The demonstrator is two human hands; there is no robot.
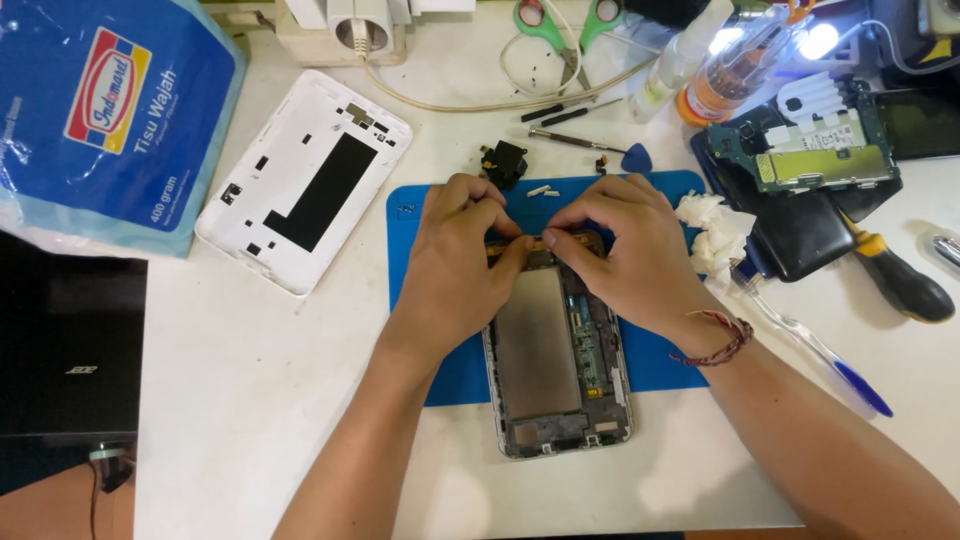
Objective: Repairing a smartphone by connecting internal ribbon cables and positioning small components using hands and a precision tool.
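An opened tablet frame with its insides bare lies on a blue work mat in the middle of the white table. My left hand and my right hand rest on its far end, fingertips pinched together on a small orange-brown strip at the top edge. The right wrist wears a red braided band. The tablet's white back cover lies face down to the left of the mat.
A blue tissue pack sits far left, a black laptop below it. A circuit board, black-handled screwdriver, crumpled tissue, toothbrush, green scissors, thin screwdriver and small black part surround the mat.
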